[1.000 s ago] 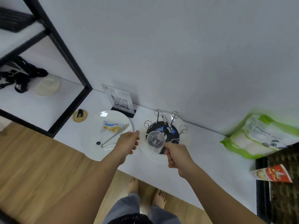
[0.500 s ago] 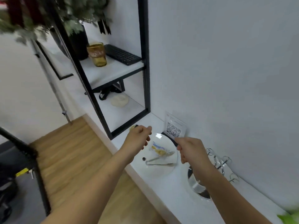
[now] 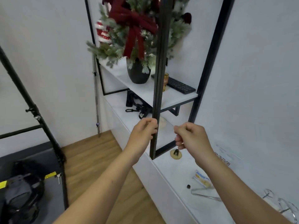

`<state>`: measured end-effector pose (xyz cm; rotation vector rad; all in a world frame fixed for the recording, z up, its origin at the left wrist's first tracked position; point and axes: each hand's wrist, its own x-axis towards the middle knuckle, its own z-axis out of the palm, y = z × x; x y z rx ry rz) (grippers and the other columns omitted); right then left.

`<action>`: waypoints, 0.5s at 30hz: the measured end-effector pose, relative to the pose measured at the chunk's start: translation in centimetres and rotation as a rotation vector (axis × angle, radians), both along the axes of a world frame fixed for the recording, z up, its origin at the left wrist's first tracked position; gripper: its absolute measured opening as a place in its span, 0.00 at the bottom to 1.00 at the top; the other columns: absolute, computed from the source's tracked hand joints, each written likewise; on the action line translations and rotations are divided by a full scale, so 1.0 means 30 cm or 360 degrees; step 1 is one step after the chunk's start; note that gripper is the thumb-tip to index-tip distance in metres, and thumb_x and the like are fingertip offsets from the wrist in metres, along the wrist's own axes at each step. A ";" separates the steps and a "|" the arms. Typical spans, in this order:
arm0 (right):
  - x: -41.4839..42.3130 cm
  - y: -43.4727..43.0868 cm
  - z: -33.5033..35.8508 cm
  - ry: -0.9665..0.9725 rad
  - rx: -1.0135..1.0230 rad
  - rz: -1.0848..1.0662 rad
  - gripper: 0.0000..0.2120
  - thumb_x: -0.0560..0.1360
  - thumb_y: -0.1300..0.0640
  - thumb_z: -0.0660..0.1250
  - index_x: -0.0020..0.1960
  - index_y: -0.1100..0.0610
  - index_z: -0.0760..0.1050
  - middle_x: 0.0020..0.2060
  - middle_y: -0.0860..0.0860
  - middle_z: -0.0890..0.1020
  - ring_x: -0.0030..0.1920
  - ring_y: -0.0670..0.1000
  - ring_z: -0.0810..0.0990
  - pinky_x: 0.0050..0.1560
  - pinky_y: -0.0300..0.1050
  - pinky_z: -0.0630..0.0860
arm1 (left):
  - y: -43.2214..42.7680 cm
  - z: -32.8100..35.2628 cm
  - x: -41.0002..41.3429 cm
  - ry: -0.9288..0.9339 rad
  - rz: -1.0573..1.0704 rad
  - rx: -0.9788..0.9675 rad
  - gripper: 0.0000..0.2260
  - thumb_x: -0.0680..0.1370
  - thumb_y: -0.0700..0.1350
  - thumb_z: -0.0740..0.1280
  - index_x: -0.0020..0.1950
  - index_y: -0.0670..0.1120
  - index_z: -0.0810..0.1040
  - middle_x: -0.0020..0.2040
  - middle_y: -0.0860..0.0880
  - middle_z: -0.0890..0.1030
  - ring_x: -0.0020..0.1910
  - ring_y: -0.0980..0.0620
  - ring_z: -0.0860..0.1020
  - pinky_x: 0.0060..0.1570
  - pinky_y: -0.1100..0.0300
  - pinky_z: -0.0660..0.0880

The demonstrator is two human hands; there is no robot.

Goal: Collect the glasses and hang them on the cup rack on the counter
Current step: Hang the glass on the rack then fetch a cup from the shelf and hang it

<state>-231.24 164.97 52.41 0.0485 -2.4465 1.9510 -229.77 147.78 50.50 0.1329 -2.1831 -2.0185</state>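
At the centre of your view, your left hand (image 3: pixel 143 135) and right hand (image 3: pixel 191 137) are hovering with fingers curled into loose fists, gripping nothing visible. Behind the black shelf post (image 3: pixel 157 94), an amber glass (image 3: pixel 165 82) is standing half-hidden. At five o'clock, the cup rack (image 3: pixel 282 205) is getting cut off by your right forearm.

On the upper board of the black-framed white shelf unit (image 3: pixel 176 101), a dark round vase of frosted greenery (image 3: pixel 138 73) stands left of an amber glass cup (image 3: pixel 165 82) and a black keyboard (image 3: pixel 181 86), with the white counter (image 3: pixel 174 173) before it at right.
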 end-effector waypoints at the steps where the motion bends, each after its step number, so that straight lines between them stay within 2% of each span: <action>1: 0.003 -0.059 0.008 0.0027 0.0016 0.0017 0.09 0.75 0.56 0.68 0.39 0.61 0.79 0.28 0.50 0.82 0.31 0.49 0.81 0.33 0.44 0.80 | -0.054 0.011 0.010 0.0012 0.0016 0.0008 0.09 0.80 0.56 0.62 0.54 0.55 0.78 0.54 0.55 0.83 0.52 0.59 0.81 0.54 0.57 0.77; 3: 0.003 -0.171 0.019 0.0094 0.0034 0.0051 0.06 0.75 0.56 0.69 0.40 0.55 0.81 0.34 0.49 0.85 0.39 0.50 0.84 0.39 0.47 0.84 | -0.156 0.031 0.028 0.0043 0.0046 0.0026 0.09 0.80 0.56 0.61 0.56 0.55 0.78 0.57 0.54 0.81 0.56 0.57 0.80 0.58 0.54 0.76; 6: -0.013 -0.311 0.036 0.0159 0.0016 0.0109 0.03 0.75 0.55 0.70 0.47 0.49 0.81 0.43 0.45 0.85 0.46 0.46 0.83 0.51 0.51 0.83 | -0.283 0.066 0.048 0.0098 0.0093 0.0057 0.14 0.77 0.61 0.61 0.56 0.57 0.78 0.58 0.55 0.81 0.57 0.57 0.79 0.61 0.53 0.75; 8: -0.045 -0.390 0.044 0.0203 0.0000 0.0141 0.08 0.75 0.55 0.70 0.53 0.47 0.79 0.49 0.43 0.83 0.51 0.42 0.81 0.56 0.51 0.80 | -0.352 0.086 0.050 0.0138 0.0111 0.0066 0.16 0.74 0.63 0.60 0.56 0.59 0.78 0.58 0.56 0.81 0.58 0.58 0.79 0.62 0.53 0.74; 10: -0.085 -0.458 0.053 0.0255 -0.0016 0.0156 0.15 0.75 0.55 0.71 0.60 0.47 0.76 0.56 0.43 0.80 0.57 0.42 0.78 0.59 0.47 0.77 | -0.406 0.100 0.039 0.0165 0.0123 0.0081 0.17 0.74 0.64 0.60 0.57 0.60 0.77 0.60 0.57 0.80 0.59 0.59 0.78 0.63 0.52 0.73; 12: -0.139 -0.519 0.054 0.0288 -0.0059 0.0130 0.21 0.75 0.52 0.71 0.66 0.46 0.71 0.62 0.43 0.76 0.62 0.44 0.74 0.59 0.44 0.71 | -0.450 0.108 0.014 0.0170 0.0131 0.0090 0.16 0.74 0.65 0.59 0.57 0.61 0.76 0.61 0.58 0.79 0.61 0.59 0.77 0.65 0.52 0.72; 15: -0.236 -0.596 0.044 0.0281 -0.0186 0.0046 0.28 0.74 0.48 0.70 0.72 0.44 0.65 0.68 0.44 0.70 0.62 0.42 0.67 0.56 0.43 0.65 | -0.495 0.098 -0.059 0.0164 0.0108 0.0075 0.18 0.74 0.66 0.58 0.60 0.62 0.74 0.62 0.60 0.77 0.63 0.59 0.75 0.67 0.51 0.70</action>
